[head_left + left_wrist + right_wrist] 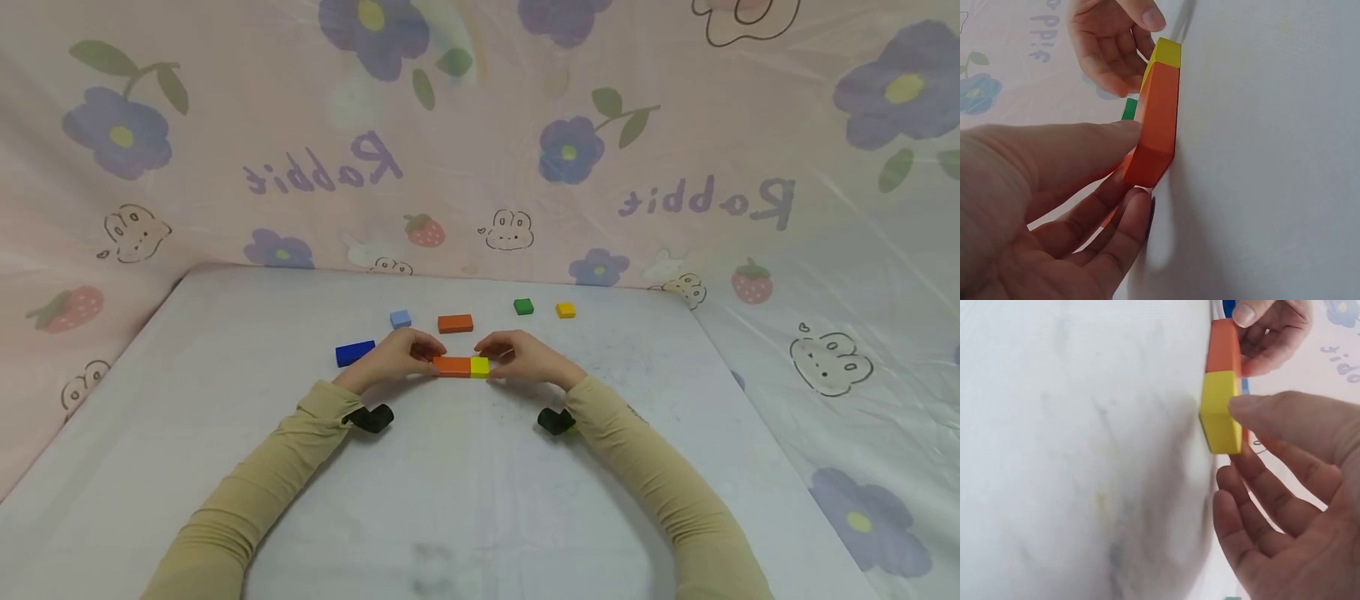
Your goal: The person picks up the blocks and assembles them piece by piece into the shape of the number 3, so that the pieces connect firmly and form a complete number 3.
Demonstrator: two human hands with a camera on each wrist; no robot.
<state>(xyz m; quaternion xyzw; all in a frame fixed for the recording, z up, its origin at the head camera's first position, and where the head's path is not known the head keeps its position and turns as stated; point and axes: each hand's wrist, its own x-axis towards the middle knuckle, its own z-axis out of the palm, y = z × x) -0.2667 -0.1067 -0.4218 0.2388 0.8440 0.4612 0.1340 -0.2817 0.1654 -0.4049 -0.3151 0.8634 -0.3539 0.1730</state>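
An orange rectangular block [452, 367] lies end to end with a small yellow block [480, 367] on the white table, their faces touching. My left hand [397, 354] pinches the orange block at its left end; in the left wrist view the thumb [1124, 130] is against its edge and the fingers are behind. On the other end, my right hand [528, 360] holds the yellow block [1221, 412] between thumb and fingers. The fingers' contact behind the blocks is partly hidden.
Behind the hands lie a light blue block [401, 318], another orange block [455, 323], a green block [523, 307] and a yellow-orange block [566, 310]. A dark blue block [355, 354] is beside the left hand. A patterned curtain [465, 183] hangs along the table's back.
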